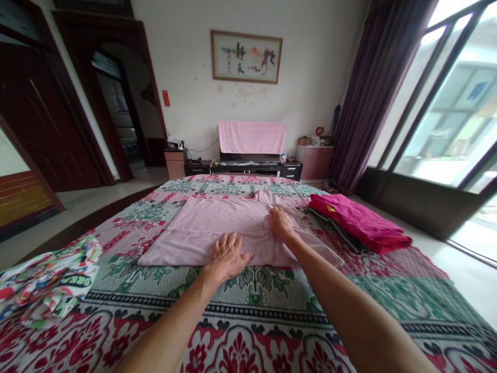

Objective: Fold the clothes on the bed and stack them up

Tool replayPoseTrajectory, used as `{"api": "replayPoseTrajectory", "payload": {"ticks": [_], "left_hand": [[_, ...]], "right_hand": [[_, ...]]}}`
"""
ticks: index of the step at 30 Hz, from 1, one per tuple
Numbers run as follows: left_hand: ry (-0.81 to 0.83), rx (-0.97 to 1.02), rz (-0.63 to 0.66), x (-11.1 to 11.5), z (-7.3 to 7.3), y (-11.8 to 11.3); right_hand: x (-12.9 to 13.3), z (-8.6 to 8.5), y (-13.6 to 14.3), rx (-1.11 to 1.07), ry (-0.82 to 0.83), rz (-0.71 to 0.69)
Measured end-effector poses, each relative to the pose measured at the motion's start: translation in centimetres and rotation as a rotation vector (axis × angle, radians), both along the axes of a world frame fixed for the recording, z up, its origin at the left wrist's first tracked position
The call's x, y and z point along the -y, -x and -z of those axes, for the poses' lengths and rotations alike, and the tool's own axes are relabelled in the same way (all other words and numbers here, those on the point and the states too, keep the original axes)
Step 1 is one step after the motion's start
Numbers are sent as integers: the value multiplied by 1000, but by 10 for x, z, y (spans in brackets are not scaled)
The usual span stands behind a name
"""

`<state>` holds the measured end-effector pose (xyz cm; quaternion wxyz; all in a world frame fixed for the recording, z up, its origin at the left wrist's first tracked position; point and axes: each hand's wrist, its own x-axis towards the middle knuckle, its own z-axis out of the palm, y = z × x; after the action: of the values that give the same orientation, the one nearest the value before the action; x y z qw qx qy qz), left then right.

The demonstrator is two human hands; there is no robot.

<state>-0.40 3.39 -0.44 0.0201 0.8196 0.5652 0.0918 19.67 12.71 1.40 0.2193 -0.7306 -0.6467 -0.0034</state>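
Note:
A pale pink shirt (217, 215) lies spread on the patterned bed cover (272, 305), its near edge folded over in a long strip. My left hand (229, 254) rests flat on the near strip, fingers spread. Farther out and to the right, my right hand (280, 224) has its fingers curled into the shirt's fabric, which bunches around them. Part of the cloth beneath that hand and forearm is hidden. To the right of the shirt sits a stack of folded clothes with a bright magenta garment (357, 217) on top and dark ones below.
A crumpled multicoloured printed cloth (58, 280) lies at the left. Beyond the bed's far edge stands a low black cabinet (248, 168), with a pink towel (252, 137) draped over something on it. Purple curtains (368, 93) and a window are at the right, doorways at the left.

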Motion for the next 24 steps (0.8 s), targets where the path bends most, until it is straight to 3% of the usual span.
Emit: {"api": "replayPoseTrajectory", "payload": {"ticks": [3,7,12,15,20,24], "left_hand": [[6,-1,-6,0,0,0],[23,-1,-2,1,-1,0],[24,-8,1,0,-2,0],[24,-18,-4,0,-2,0],[81,-43,-30,2,-5,-2],[84,-46,-33,3,-7,-3]], "right_hand": [[2,-9,-16,-10,10,-4],[9,-21,-55,19,43,126],[15,-13,-94,0,246,131],[13,-6,-104,-28,236,86],[8,-3,-113,-169,158,137],[10,-4,-115,-80,231,115]]}}
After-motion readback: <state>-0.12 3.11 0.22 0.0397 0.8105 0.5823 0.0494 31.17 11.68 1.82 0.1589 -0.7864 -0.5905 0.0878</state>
